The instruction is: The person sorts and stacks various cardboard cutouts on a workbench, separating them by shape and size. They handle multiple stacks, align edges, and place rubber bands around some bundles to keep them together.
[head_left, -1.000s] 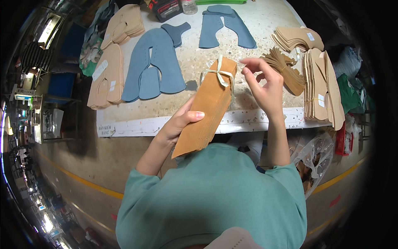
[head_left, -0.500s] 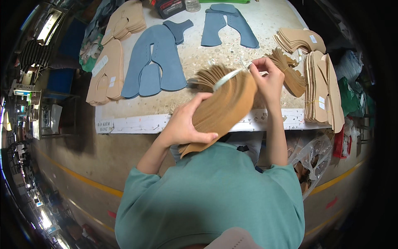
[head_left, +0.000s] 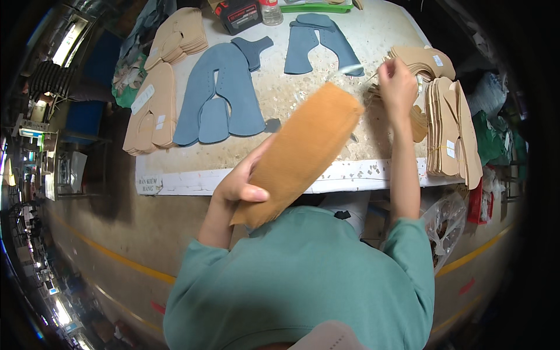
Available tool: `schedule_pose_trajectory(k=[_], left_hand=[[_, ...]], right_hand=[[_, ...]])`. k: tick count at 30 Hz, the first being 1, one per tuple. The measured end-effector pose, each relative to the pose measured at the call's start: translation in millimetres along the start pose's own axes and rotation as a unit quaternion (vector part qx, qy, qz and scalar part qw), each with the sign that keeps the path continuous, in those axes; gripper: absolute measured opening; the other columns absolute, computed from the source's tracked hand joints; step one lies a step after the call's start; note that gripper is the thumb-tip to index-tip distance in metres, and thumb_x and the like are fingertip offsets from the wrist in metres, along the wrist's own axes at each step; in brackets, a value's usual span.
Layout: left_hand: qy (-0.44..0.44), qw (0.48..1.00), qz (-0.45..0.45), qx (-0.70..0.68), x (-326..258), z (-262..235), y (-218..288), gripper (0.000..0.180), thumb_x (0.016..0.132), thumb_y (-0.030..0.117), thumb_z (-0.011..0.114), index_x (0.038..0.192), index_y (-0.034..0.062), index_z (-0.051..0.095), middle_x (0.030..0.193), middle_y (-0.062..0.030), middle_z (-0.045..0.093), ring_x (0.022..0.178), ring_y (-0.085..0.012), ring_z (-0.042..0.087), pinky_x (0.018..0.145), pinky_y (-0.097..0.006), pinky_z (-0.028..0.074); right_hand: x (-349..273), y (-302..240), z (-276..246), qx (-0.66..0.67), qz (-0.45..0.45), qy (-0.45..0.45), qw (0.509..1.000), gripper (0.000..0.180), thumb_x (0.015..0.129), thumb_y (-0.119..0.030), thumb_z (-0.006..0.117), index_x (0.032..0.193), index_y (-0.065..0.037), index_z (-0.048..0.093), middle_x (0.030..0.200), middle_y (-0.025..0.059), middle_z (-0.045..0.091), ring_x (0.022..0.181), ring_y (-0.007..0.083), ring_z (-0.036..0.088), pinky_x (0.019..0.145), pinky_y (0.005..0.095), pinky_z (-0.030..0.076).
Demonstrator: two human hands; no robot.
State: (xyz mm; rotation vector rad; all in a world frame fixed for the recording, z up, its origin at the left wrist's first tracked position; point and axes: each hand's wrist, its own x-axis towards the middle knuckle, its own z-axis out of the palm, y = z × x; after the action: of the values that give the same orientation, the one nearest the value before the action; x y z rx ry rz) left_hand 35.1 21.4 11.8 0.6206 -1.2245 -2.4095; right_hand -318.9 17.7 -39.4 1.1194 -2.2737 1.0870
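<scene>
My left hand (head_left: 238, 182) is closed round a thick stack of tan-brown leather pieces (head_left: 309, 149), tilted over the table's front edge. Its thumb lies across the near face, while the other fingers are mostly hidden behind the stack. Up and to the right, my right hand (head_left: 399, 84) pinches a thin pale strip (head_left: 351, 70), blurred, which trails left from the fingers, apart from the stack. Below that hand, a second bundle of brown pieces (head_left: 419, 123) lies on the table, partly covered by my wrist.
Blue-grey cut pieces (head_left: 238, 108) lie left of centre, and more (head_left: 301, 49) at the back. Beige stacks stand at the left (head_left: 153, 105) and right (head_left: 443, 125). A black case (head_left: 239, 16), a bottle (head_left: 271, 13) and a green tray (head_left: 315, 8) line the far side.
The pale strip, earlier across the stack, has come off it. My right hand has moved right and away with it. The stack has turned, and its fanned end no longer shows.
</scene>
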Motion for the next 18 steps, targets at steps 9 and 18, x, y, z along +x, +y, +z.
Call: schedule_pose_trajectory(k=[9, 18], left_hand=[[-0.032, 0.972, 0.075, -0.22, 10.0, -14.5, -18.5, 0.094, 0.07, 0.038, 0.071, 0.141, -0.0059, 0.029, 0.127, -0.0242, 0.051, 0.106, -0.0258, 0.06, 0.085, -0.037, 0.054], [0.255, 0.776, 0.087, 0.571, 55.1, -6.2, -40.2, 0.083, 0.074, 0.056, 0.072, 0.124, -0.0058, 0.047, 0.106, -0.0295, 0.063, 0.101, -0.0416, 0.062, 0.086, -0.044, 0.049]], right_hand=[[67.3, 41.7, 27.0, -0.114, 0.028, -0.053, 0.992, 0.023, 0.081, -0.023, 0.062, 0.098, -0.011, 0.072, 0.088, 0.0142, 0.071, 0.084, 0.0304, 0.069, 0.072, 0.0415, 0.053], [-96.3, -75.4, -73.5, 0.4, -0.181, -0.341, 0.831, 0.031, 0.085, -0.007, 0.064, 0.116, -0.004, 0.066, 0.115, 0.0118, 0.065, 0.1, 0.023, 0.064, 0.087, 0.034, 0.05]])
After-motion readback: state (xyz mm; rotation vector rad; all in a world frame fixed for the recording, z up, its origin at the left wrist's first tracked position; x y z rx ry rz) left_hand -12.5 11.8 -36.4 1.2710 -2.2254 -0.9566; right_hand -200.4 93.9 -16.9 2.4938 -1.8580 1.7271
